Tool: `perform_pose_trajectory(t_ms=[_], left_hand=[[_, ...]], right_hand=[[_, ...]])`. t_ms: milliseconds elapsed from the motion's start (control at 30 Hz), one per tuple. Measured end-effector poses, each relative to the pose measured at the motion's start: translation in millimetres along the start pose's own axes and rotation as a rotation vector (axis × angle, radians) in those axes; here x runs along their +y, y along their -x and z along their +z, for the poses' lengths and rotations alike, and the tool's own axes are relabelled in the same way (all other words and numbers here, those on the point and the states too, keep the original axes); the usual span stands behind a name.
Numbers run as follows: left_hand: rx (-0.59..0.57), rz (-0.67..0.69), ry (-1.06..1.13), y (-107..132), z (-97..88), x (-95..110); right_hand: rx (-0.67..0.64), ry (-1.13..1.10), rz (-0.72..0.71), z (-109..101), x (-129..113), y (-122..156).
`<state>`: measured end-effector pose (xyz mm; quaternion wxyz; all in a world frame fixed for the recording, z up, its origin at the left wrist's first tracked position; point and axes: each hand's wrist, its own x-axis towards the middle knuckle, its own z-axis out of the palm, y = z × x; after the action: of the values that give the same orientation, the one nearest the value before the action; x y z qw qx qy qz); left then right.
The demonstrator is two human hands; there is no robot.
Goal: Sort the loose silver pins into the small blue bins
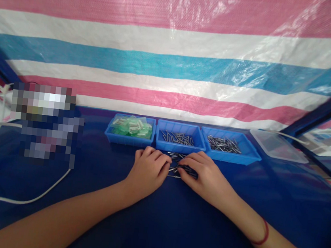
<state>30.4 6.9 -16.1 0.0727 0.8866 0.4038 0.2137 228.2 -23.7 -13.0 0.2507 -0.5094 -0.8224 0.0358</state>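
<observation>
A small pile of thin metal pins [173, 168] lies on the dark blue tabletop between my two hands. My left hand [149, 169] rests at the pile's left side, its fingers curled and pressed together; whatever is under the fingertips is hidden. From the right, my right hand [207, 174] curls over the pile, with several dark pins showing between thumb and fingers. Just behind the hands, a blue bin [180, 146] holds more metal pins. To its right a second blue bin [233, 157] contains a denser heap of similar pins. Whether the pins differ in kind, I cannot tell.
At the left of the row, another blue bin [127, 140] holds green plastic packets with pale pieces. A translucent plastic lid [279, 147] lies at the right. White cables [4, 200] loop over the table's left side. A striped plastic sheet [160, 65] hangs behind.
</observation>
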Motion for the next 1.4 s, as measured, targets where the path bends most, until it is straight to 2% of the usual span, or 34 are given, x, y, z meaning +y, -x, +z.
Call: perform_pose_trajectory(t_ms=[267,500,600,733,867,1400], left_hand=[[-0.013,0.024,-0.106,-0.9,-6.6,-6.0],[0.021,-0.009,-0.006,-2.5,-6.2,-6.5],[0.044,-0.036,0.120,-1.3,-6.6,-1.8],[0.040,-0.070,0.261,2.5,-4.7,5.1],[0.030,-0.083,0.305,4.3,-3.5,7.3],[-0.005,-0.036,0.302,3.7,-1.3,5.7]], right_hand=[[0.011,-0.012,-0.010,-3.5,-2.5,-0.1],[0.026,-0.040,0.020,-2.0,-2.9,-0.1],[0.055,-0.174,0.093,-1.3,-5.9,-0.5],[0.101,-0.498,0.229,-0.1,-14.3,-1.1],[0.161,-0.628,0.285,2.2,-19.6,-1.8],[0.210,-0.674,0.290,4.8,-19.0,-0.5]])
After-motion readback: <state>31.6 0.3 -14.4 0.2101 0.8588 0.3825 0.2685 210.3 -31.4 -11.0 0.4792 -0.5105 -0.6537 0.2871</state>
